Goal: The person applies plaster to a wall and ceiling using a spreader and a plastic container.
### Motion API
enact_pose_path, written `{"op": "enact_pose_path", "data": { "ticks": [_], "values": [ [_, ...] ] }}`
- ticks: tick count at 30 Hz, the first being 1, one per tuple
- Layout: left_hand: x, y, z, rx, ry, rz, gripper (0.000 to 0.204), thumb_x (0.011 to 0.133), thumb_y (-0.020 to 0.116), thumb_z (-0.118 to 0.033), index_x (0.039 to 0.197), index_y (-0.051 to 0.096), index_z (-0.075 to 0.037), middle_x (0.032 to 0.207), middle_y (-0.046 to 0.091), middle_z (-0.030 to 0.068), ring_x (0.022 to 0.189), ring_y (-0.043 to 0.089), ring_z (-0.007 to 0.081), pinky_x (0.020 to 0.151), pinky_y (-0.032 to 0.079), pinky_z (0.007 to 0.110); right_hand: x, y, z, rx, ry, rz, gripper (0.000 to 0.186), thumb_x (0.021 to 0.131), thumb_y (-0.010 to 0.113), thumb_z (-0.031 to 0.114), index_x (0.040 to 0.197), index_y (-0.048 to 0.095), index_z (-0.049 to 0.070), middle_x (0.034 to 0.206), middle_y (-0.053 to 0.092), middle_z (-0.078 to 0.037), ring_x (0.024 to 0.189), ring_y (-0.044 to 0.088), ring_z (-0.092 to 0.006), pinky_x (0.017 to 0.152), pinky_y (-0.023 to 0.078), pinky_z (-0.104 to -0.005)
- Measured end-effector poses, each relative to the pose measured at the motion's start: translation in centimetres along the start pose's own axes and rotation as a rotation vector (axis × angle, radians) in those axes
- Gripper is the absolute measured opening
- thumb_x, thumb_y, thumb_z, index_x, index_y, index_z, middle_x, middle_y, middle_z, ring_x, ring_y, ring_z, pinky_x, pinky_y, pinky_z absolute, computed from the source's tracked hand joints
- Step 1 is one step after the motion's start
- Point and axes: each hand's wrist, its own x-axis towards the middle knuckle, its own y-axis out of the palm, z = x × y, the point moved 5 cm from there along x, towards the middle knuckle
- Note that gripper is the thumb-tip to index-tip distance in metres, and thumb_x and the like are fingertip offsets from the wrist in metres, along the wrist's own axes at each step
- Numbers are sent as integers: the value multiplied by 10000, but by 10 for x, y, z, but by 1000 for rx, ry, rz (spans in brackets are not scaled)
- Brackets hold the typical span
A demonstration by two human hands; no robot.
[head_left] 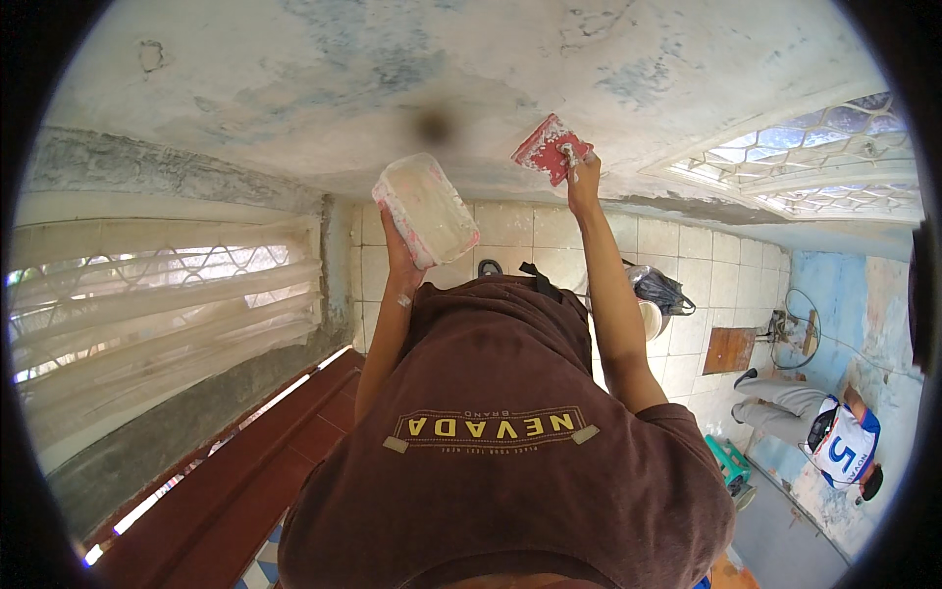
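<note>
The white tub (428, 211) hides most fingers of the left hand (396, 243). Above the tub, a dark spot (432, 125) is blurred; to the tub's lower right, the right forearm (616, 304) partly covers a pale bucket (652, 320); farther out, a co-worker (846, 444) has hands too small to tell.

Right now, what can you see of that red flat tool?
The red tool is a flat, squarish plate, perhaps plastic, spattered white along its edges. It is held aslant in the right hand, whose fingers hide most of its grip. The patchy wall lies behind it; I cannot tell whether they touch.
</note>
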Motion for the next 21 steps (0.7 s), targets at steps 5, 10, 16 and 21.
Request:
{"op": "enact_pose_path", "data": {
  "ticks": [5,10,16,21],
  "values": [
    [1,0,0,6,-37,21,779,952,300,-685,1495,271,-128,1462,406,120,1305,464,304,1043,453,478,3,2,1,-14,13,6,143,923,620,132,895,683,8,698,571,29,594,465,-58,535,367,-239],
    [2,-1,-1,12,-45,12,778,954,283,-686,1497,268,-129,1465,404,125,1309,463,305,1038,459,481,4,1,2,-45,45,34,94,917,614,90,931,658,8,761,613,17,650,496,-65,571,391,-253],
    [2,-3,0,14,-44,2,779,954,275,-688,1496,269,-129,1463,406,125,1307,466,305,1036,463,477,-4,6,13,19,17,-11,110,902,631,110,835,670,31,682,547,49,605,448,-46,544,353,-235],
    [1,2,-2,9,-30,5,775,955,279,-685,1494,275,-127,1457,412,124,1305,468,301,1033,465,471,-15,1,11,-60,21,13,119,914,625,121,865,665,21,708,564,43,628,457,-49,577,370,-227]
  ]
}}
